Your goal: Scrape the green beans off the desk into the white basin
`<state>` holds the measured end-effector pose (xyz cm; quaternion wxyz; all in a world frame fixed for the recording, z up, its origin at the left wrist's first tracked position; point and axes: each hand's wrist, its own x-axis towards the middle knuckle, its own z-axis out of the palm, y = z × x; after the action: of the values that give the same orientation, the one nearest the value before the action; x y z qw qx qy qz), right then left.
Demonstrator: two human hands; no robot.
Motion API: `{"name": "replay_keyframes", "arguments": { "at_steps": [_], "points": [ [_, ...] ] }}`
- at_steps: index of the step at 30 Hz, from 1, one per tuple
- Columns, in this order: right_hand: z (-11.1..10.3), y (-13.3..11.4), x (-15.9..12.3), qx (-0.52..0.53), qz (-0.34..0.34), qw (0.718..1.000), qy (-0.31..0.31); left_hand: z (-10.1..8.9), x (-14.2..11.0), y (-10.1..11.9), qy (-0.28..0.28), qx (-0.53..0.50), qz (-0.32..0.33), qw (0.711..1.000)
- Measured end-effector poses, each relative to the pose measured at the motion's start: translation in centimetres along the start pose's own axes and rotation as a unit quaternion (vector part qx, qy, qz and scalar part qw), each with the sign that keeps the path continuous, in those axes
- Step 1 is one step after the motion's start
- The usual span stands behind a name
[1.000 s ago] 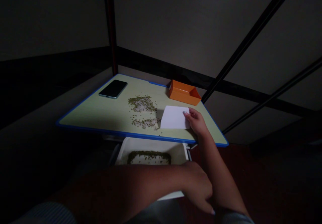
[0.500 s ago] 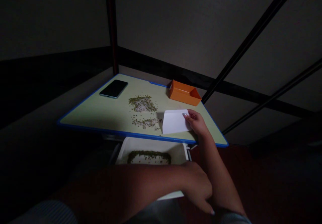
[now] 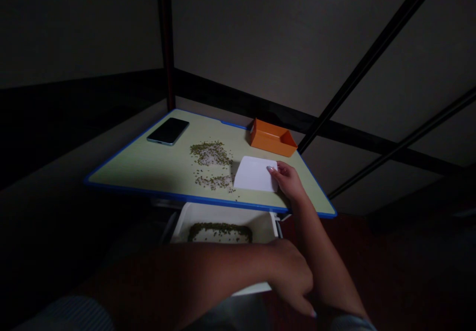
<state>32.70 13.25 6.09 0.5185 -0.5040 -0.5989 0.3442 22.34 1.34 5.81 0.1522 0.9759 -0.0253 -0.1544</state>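
My right hand pinches the right edge of a flat white card, thumb on top. Paper or thin plastic, I cannot tell. The card is tilted just above or on the pale green tabletop. Left of it lies a pile of small green grains, like mung beans, mixed with whitish bits, and a looser strip of grains nearer the front edge. My left hand is bent beside my right forearm, thumb extended downward; its other fingers are hidden.
Below the table's blue front edge, a white drawer is pulled out, with green grains inside. An orange open box stands at the back right. A phone lies at the back left. Walls border the table behind.
My right hand has moved the white card slightly left and away from the front edge, and its tilt has changed. My left hand has barely moved.
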Motion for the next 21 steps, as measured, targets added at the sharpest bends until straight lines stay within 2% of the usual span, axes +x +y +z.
{"name": "replay_keyframes", "arguments": {
  "at_steps": [8,15,21],
  "points": [
    [-0.13,0.43,-0.07,0.006,0.005,0.999,-0.044,-0.20,-0.10,0.14,-0.001,0.002,-0.001,1.000],
    [-0.09,0.20,-0.22,0.021,0.022,0.998,-0.052,-0.37,-0.26,0.22,0.002,-0.002,0.001,1.000],
    [-0.28,0.23,-0.15,0.035,0.009,0.999,-0.008,-0.02,-0.35,0.13,0.014,-0.001,0.000,1.000]
  ]
}}
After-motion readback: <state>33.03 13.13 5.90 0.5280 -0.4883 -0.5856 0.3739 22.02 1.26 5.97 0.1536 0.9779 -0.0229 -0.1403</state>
